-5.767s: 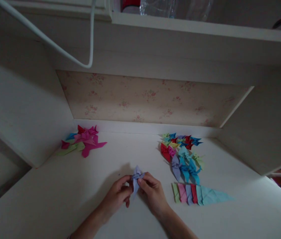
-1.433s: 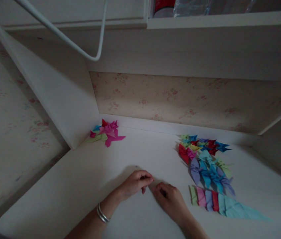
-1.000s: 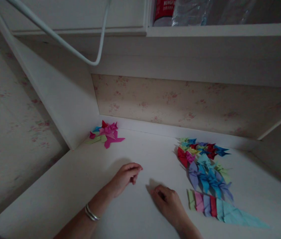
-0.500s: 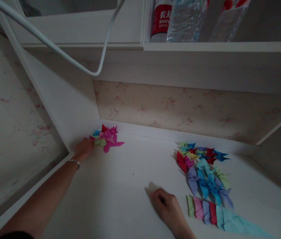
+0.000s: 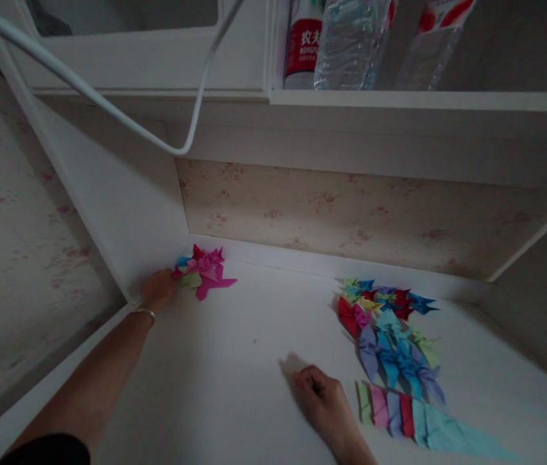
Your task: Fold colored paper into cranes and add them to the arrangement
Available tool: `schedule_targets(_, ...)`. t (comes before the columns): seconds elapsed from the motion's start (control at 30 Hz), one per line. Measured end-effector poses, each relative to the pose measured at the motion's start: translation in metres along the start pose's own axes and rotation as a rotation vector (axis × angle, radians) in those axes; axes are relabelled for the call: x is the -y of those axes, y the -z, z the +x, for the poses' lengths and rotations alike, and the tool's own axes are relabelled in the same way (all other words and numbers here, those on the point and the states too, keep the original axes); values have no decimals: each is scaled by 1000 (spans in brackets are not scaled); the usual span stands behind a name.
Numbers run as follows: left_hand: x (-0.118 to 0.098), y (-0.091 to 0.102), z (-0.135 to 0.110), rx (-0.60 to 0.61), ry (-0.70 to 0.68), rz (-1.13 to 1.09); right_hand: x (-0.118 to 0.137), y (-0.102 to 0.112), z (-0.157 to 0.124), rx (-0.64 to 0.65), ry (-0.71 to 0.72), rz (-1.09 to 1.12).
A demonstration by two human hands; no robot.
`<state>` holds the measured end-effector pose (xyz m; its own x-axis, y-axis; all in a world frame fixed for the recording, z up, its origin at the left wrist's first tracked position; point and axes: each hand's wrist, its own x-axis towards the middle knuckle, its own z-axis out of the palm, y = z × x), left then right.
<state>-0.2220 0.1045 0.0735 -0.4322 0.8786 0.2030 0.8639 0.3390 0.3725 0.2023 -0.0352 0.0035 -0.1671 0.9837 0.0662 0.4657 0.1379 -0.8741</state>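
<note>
Left hand (image 5: pixel 158 289) reached far out to the bench (image 5: pixel 225 400) corner, fingertips against the near edge of the paper pile (image 5: pixel 206 263). They touched a green piece (image 5: pixel 190 281). Whether the fingers were pinched on it or only resting could not be told, as the grip was hidden. Bracelet (image 5: pixel 143 313) on that wrist.

Right hand (image 5: pixel 320 400) lay knuckles-up on the bench, fingers curled together, nothing seen in them. Just to its right were a row of flat strips (image 5: pixel 387 413) and, beyond those, a second pile (image 5: pixel 392 329).

Handling, as judged: folded paper, very light, thin, easily crushed at the creases, and likely to skid on the smooth top. Best pinched at the thick folded middle, not by a tip.

A magenta piece (image 5: pixel 215 284) lay flat on the pile's far side from the left hand. Its long axis ran across the bench, its point directed away from that hand.
</note>
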Motion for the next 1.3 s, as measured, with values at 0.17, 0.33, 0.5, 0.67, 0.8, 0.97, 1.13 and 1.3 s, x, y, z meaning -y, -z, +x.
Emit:
schedule_targets(0.17, -19, 1, -11, -33, -28, -51, 0, 1, 0, -15, 4, 31)
schedule_targets(0.33, -46, -10, -64, 29, -170, -218, 1, -1, 0, -14, 2, 92)
schedule_targets(0.5, -88, -27, -153, 226, -318, -554, 5, 1, -1, -21, -26, 320)
schedule_targets(0.67, -132, -42, -217, 410, -423, -702, 6, 6, -2, -43, -78, 481)
schedule_targets(0.8, -148, -52, -234, 472, -454, -770, 7, 8, -2, -47, -23, 458)
schedule_targets(0.97, -146, -63, -233, 491, -316, -886, 3, 6, 3, -64, -27, 465)
schedule_targets(1.13, -143, -65, -231, 572, -275, -927, -3, 4, 6, -94, -93, 552)
schedule_targets(1.3, -146, -59, -234, 623, -293, -906, -2, 3, 5, -74, -79, 523)
